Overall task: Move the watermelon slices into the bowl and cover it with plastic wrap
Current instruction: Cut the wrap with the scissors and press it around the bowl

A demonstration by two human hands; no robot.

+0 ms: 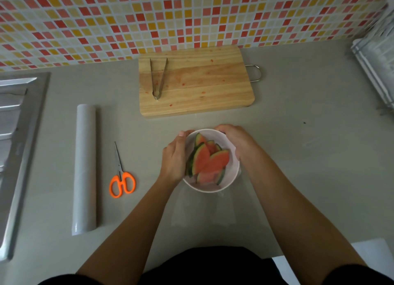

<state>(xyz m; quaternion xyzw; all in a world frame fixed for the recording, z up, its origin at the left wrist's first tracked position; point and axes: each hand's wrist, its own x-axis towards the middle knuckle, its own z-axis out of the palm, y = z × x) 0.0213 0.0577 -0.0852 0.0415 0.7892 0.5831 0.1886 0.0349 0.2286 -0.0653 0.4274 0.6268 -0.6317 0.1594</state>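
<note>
Watermelon slices [210, 160], heaped rind-out in the white bowl [213, 190] at lower centre of the frame, none on the board. Clasped from both sides: left hand [174, 157] curled round the bowl's left wall, one fingertip up at the far-left rim; right hand [233, 143] curled over the upper-right rim, fingers hidden beyond the edge. Hard to tell whether film is pinched under those fingers, or whether it spans the mouth.

Just below the bowl, toward the bottom of the frame, a loose sheet of plastic wrap [202, 214], faint and clear, flat on the grey counter [298, 157], touching or running under the near rim. Long axis of that sheet: top to bottom of the frame, leading away from both grips. Left hand lower on the bowl, so the nearer of the two to the loose tail; right hand farther up.

Looks, by judgement, like moving done and covering in hand, with the next move turning on bringing that near flap against the bowl's wall without tipping the fruit.

Farther out, at left: orange-handled scissors [122, 178] and the roll of wrap [85, 167], both lengthwise up the frame; steel sink [17, 135] at far left. At upper centre, well apart from the bowl: wooden cutting board [202, 86] bearing metal tongs [158, 78], under a red-and-yellow tiled wall [191, 14].
</note>
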